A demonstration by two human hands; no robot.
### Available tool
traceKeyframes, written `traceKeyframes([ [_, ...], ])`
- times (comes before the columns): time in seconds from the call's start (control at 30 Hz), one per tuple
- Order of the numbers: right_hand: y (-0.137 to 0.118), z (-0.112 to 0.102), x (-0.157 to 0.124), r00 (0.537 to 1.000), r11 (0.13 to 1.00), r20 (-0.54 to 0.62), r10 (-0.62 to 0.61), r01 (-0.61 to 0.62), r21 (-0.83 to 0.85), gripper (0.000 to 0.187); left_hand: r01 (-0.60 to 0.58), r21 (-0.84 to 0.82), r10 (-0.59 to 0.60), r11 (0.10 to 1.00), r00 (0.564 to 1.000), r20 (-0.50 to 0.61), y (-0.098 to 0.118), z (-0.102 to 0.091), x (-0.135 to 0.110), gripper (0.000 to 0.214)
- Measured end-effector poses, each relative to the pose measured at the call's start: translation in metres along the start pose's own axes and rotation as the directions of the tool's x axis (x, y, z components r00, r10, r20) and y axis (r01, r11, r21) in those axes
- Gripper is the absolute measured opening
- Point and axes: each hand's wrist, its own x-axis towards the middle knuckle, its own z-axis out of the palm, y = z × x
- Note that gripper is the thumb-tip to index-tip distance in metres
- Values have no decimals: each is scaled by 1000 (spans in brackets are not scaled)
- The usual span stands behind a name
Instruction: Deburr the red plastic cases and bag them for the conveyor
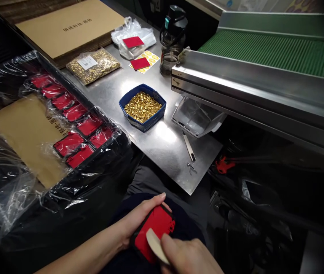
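Observation:
Low in the head view, my left hand (137, 220) is closed around a black-edged red rectangular piece (157, 222), its thumb along the upper edge. A small cut-out pattern shows at the piece's right edge. My right hand (192, 257) grips a cream, curved, flat-looking tool (156, 245), its rounded end over the red face. Whether the tool touches the face I cannot tell. Most of my right fingers are hidden below the thumb. Both hands are above my lap, in front of the metal table (162, 152).
A blue tray (157, 120) of small gold pieces stands on the table. Beyond it lie a bag of gold pieces (104, 66) and a bottle (169, 49). A plastic-lined box (116, 140) holds red pieces at left; a green conveyor (253, 45) is at right. A pale-handled tool (189, 146) lies near the table corner.

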Motion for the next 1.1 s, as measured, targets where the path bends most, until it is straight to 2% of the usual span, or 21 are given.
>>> traceKeyframes([
  [0.1,-6,-17,5,994,983,37,101,-105,150,15,54,-89,-53,995,998,12,-1,2,-1,57],
  [0.2,-11,-25,6,953,970,236,189,-218,105,18,5,-27,-6,1000,1000,-13,1,5,-4,53],
  [0.23,-12,-25,5,944,969,267,195,-228,99,19,-28,15,28,999,1000,-9,1,6,-4,52],
  [0.3,-14,-24,4,960,967,217,178,-211,142,16,-71,45,71,996,997,11,2,7,-5,51],
  [0.37,-14,-22,3,976,960,120,179,-200,195,15,-59,15,58,998,998,12,1,7,-5,50],
  [0.53,-14,-20,6,962,969,214,169,-201,141,14,-78,24,77,997,997,26,-1,5,-4,52],
  [0.67,-12,-19,4,985,956,43,170,-175,235,14,2,-93,-1,996,1000,10,-1,4,-4,55],
  [0.8,-11,-16,0,990,959,45,137,-144,244,17,-30,-60,30,998,999,-14,0,5,-6,56],
  [0.93,-11,-18,2,988,950,-42,146,-128,285,7,3,-96,-5,995,1000,-22,2,6,-8,53],
  [1.1,-15,-20,2,996,958,7,92,-90,274,11,-78,24,79,997,997,-21,4,7,-11,53],
])
